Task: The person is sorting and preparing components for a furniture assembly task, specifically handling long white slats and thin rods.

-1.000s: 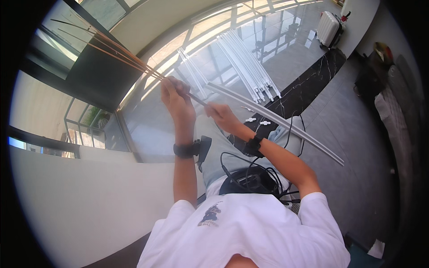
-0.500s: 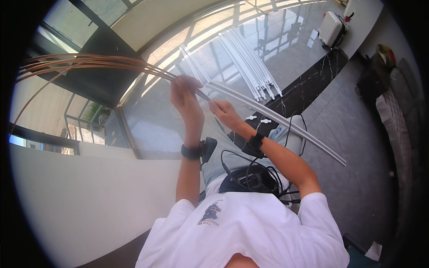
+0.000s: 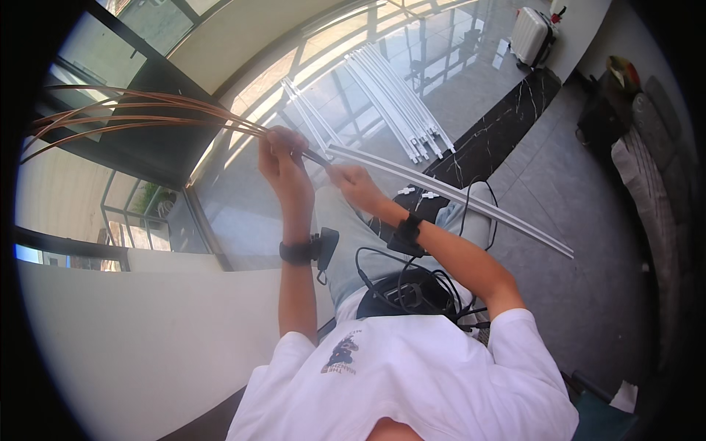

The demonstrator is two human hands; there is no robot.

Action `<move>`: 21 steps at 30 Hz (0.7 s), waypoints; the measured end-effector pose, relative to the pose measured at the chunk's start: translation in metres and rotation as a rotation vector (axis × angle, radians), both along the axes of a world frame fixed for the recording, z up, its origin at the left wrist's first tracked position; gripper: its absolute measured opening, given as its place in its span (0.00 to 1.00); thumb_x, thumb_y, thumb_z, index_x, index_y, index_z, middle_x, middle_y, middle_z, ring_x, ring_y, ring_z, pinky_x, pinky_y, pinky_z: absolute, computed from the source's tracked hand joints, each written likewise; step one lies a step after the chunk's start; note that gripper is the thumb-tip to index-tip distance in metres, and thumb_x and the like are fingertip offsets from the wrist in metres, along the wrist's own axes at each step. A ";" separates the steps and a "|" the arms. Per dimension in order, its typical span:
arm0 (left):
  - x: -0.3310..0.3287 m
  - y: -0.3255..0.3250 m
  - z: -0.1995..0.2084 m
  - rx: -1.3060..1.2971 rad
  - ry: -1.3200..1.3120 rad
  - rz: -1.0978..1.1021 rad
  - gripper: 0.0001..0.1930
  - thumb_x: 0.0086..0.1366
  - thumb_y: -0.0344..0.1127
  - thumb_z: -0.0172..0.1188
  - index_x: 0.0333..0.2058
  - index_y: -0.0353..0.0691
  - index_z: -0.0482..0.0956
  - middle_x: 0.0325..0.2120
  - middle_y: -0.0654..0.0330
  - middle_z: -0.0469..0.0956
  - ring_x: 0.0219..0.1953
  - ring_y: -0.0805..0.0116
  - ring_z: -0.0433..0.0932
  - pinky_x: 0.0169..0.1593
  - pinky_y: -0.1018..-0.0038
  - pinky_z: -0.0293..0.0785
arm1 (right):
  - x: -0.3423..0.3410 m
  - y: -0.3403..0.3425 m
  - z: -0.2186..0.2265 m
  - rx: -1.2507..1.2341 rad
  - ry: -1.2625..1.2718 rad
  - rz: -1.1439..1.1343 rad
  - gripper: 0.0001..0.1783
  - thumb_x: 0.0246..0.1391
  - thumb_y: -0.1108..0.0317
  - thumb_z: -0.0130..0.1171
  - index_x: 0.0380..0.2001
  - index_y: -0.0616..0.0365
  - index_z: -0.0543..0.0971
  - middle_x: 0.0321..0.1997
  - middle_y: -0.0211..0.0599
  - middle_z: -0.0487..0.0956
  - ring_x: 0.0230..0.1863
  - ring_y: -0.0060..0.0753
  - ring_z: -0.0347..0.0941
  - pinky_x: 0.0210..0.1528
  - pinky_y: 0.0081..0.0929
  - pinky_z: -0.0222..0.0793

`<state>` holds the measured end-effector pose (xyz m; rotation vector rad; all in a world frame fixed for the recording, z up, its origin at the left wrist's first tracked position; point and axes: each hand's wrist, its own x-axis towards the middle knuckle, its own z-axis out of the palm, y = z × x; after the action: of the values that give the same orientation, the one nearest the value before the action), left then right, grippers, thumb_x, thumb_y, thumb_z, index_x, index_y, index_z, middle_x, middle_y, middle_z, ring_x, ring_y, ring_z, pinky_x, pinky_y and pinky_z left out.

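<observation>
My left hand is closed around a bundle of long, thin, copper-brown rods. The rods fan out and bend down slightly toward the left edge. On the bundle's near end, a short grey stretch shows between my hands, and my right hand is closed on it. Beyond my right hand, a long white channel strip slants toward the lower right. Two small white connector pieces lie near my right wrist. The inner sides of both fists are hidden.
On the shiny tiled floor lie a row of white strips and a few more white strips. A white suitcase stands at the far right. Black cables loop over my lap. A white wall panel fills the lower left.
Both hands, still gripping the rods, have shifted left in the picture, and the view has turned slightly. The rods' far ends have spread wider apart.
</observation>
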<state>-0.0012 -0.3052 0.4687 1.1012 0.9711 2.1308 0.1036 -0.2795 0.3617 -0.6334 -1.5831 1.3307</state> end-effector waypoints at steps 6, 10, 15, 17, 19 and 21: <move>-0.020 0.015 0.008 -0.059 -0.154 -0.069 0.16 0.76 0.44 0.44 0.28 0.43 0.64 0.21 0.69 0.59 0.24 0.79 0.58 0.28 0.81 0.58 | 0.005 -0.002 0.004 0.054 -0.072 0.059 0.23 0.67 0.56 0.49 0.24 0.65 0.70 0.16 0.33 0.60 0.21 0.23 0.54 0.23 0.30 0.53; -0.029 0.023 0.009 -0.114 -0.179 -0.056 0.17 0.76 0.44 0.44 0.27 0.45 0.63 0.21 0.70 0.55 0.22 0.81 0.53 0.26 0.80 0.54 | 0.007 -0.010 0.005 0.059 -0.054 0.124 0.23 0.68 0.56 0.48 0.24 0.64 0.70 0.17 0.36 0.64 0.21 0.28 0.58 0.26 0.30 0.57; -0.048 0.029 0.012 -0.106 -0.196 -0.035 0.15 0.77 0.42 0.43 0.31 0.41 0.66 0.19 0.70 0.55 0.20 0.80 0.51 0.25 0.79 0.51 | 0.011 -0.015 -0.008 0.134 -0.143 0.043 0.21 0.68 0.58 0.47 0.25 0.64 0.70 0.19 0.43 0.70 0.21 0.41 0.64 0.29 0.35 0.62; -0.059 0.035 0.018 -0.087 -0.181 -0.019 0.15 0.76 0.43 0.43 0.31 0.41 0.66 0.19 0.70 0.55 0.20 0.80 0.51 0.25 0.79 0.51 | 0.013 -0.016 -0.012 0.113 -0.150 0.057 0.21 0.68 0.58 0.47 0.25 0.64 0.70 0.19 0.44 0.70 0.21 0.41 0.64 0.28 0.35 0.62; -0.065 0.036 0.020 -0.068 -0.165 -0.001 0.15 0.76 0.43 0.44 0.31 0.41 0.66 0.19 0.70 0.55 0.20 0.80 0.51 0.25 0.79 0.51 | 0.012 -0.019 -0.011 0.093 -0.156 0.073 0.21 0.68 0.59 0.47 0.25 0.64 0.70 0.18 0.44 0.70 0.21 0.42 0.65 0.28 0.35 0.62; -0.067 0.035 0.021 -0.075 -0.175 -0.031 0.15 0.76 0.44 0.44 0.31 0.42 0.67 0.19 0.70 0.55 0.19 0.80 0.51 0.24 0.79 0.51 | 0.012 -0.022 -0.008 0.068 -0.148 0.056 0.21 0.68 0.59 0.47 0.25 0.64 0.70 0.18 0.44 0.68 0.20 0.41 0.63 0.28 0.35 0.61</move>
<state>-0.0686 -0.2697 0.4897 0.8714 0.9376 2.1079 0.1160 -0.3017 0.3536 -0.6634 -1.7695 1.2893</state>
